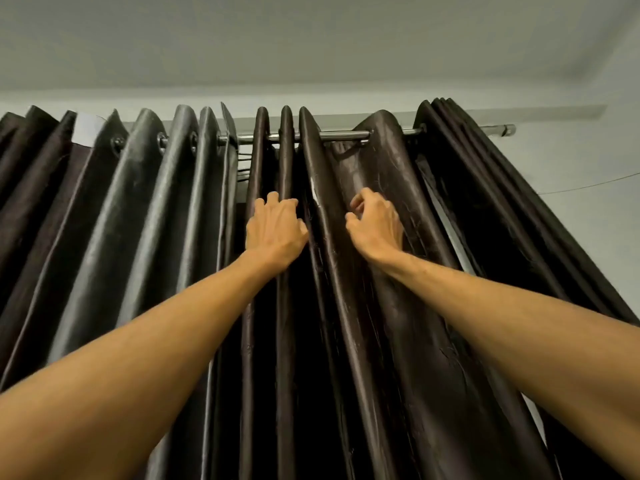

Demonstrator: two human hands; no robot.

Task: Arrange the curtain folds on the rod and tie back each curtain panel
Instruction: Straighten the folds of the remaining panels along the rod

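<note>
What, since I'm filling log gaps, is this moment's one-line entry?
step: arranging folds | left hand: grips narrow fold | right hand: curled at wide fold, grip unclear | rod: partly bare

Narrow folds (263,150) crowding the rod (332,135) at 12 o'clock, leaving only short bare stretches. Slim gap (242,168) showing at 11, just left of them. At 1, wide fold (381,157) bulging forward, blocking reach behind it. At 2, rod end (500,129) standing bare, wall (571,150) lying open around it.
</note>
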